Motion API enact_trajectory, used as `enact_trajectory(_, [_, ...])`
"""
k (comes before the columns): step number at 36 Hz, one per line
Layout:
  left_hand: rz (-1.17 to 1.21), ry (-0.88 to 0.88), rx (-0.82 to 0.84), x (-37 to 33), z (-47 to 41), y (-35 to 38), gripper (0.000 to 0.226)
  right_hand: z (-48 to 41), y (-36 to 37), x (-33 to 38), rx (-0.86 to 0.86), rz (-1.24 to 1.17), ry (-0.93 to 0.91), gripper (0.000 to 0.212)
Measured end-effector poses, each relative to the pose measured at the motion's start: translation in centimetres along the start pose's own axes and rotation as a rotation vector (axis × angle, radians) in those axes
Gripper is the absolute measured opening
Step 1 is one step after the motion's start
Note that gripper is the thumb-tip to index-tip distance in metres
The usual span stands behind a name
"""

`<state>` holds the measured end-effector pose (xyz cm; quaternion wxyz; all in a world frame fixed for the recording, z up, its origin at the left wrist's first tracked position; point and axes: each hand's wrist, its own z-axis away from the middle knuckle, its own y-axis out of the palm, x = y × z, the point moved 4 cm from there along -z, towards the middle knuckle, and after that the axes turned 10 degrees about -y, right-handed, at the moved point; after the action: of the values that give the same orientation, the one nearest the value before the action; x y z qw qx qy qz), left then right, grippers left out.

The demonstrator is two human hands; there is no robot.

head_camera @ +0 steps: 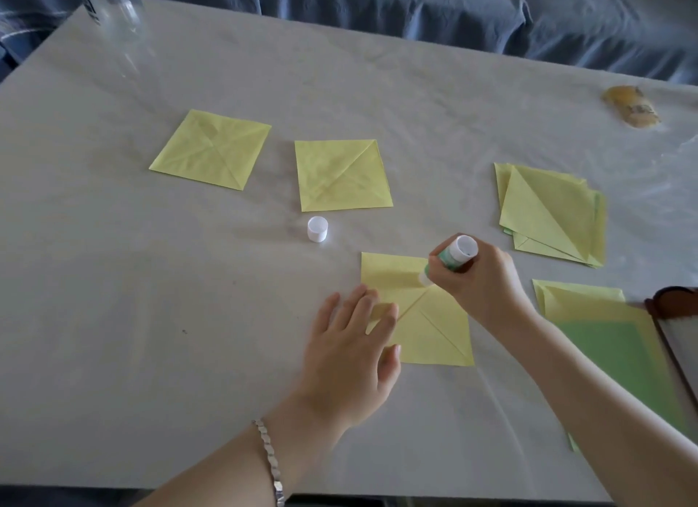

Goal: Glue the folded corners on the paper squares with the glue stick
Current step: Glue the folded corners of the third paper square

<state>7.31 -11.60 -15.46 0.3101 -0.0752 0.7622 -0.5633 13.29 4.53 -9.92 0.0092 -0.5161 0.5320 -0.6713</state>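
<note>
A yellow paper square (430, 329) with folded corners lies near the table's front middle. My right hand (479, 280) grips a green and white glue stick (451, 259), its tip pressed onto the square's upper part. My left hand (351, 348) lies flat with fingers spread, holding down the square's left edge. The glue stick's white cap (317, 228) stands on the table just above and left of the square. Two more folded yellow squares lie farther back, one at the left (211, 149) and one in the middle (342, 174).
A stack of folded yellow squares (551, 215) lies at the right. Yellow and green sheets (604, 332) sit at the front right beside a dark brown object (676, 329). A clear bottle (113, 11) stands at the back left. A crumpled yellowish object (630, 106) lies back right.
</note>
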Motion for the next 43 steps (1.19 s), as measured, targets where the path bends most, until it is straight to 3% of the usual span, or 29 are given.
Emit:
enact_trajectory(11, [-0.01, -0.009, 0.02, 0.0, 0.0, 0.0, 0.044, 0.9, -3.0, -2.5, -0.015, 0.052, 0.089, 0.006])
enact_trajectory(16, [0.001, -0.008, 0.005, -0.1, -0.1, -0.1, 0.043, 1.7, -4.8, -2.3, -0.165, -0.021, 0.126, 0.004])
enact_trajectory(25, [-0.006, -0.066, 0.057, -0.6, -0.2, 0.7, 0.044, 5.3, -2.1, -0.7, 0.052, -0.081, 0.063, 0.012])
enact_trajectory(43, [-0.048, 0.001, 0.006, -0.8, 0.0, 1.1, 0.045, 0.4, -1.7, -1.7, -0.012, 0.014, 0.052, 0.005])
